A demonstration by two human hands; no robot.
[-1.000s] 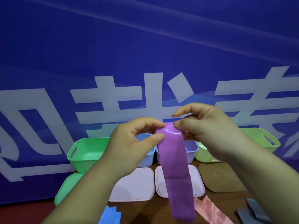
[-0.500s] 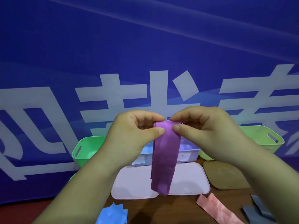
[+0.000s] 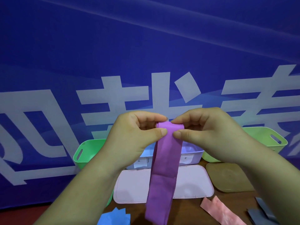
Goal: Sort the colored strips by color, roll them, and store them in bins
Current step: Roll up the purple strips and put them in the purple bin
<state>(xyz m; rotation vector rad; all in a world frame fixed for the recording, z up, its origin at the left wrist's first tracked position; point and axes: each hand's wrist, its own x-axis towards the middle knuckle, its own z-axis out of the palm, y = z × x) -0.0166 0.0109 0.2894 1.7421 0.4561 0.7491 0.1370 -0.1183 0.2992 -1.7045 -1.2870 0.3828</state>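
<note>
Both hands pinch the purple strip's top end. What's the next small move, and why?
Probably roll the pinched top edge downward with both thumbs: the left hand and right hand hold only the folded top of the long purple fabric strip, while most hangs unrolled before the pale pink plastic lid.

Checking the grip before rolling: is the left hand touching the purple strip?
Touching. The head view shows the left hand pinching the top end of the long purple strip between thumb and forefinger.

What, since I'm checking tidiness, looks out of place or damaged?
Nothing damaged or spilled. A blue strip, pink strip and grey strip lie loose on the table; left hand and right hand pinch the purple strip at its top.
</note>
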